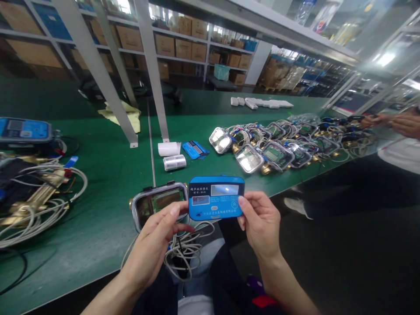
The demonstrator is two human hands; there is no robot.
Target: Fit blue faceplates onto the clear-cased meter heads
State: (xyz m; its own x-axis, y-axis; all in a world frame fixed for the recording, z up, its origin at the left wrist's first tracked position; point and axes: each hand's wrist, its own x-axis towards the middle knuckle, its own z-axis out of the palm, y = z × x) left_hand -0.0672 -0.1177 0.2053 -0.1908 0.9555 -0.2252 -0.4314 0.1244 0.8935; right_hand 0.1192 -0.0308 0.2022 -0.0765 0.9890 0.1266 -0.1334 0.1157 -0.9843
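My right hand (262, 221) pinches the right edge of a blue meter faceplate (215, 212), thumb on its front. The faceplate has a window, a small label and white printed characters, and it faces me upright. My left hand (160, 232) is at the faceplate's left edge, thumb and fingers apart; whether a fingertip touches it I cannot tell. Behind the left hand, a meter housing (136, 214) with a clear rim and a circuit board inside rests near the bench edge. A coil of grey cable (185, 249) hangs below it.
On the green bench (108, 183) are two label rolls (175, 162) and a stack of blue faceplates (195, 150). Several meters with cables (274, 153) line the right side; another meter (24, 129) is at left. Metal posts (152, 74) rise behind. A co-worker's hands (405, 122) are far right.
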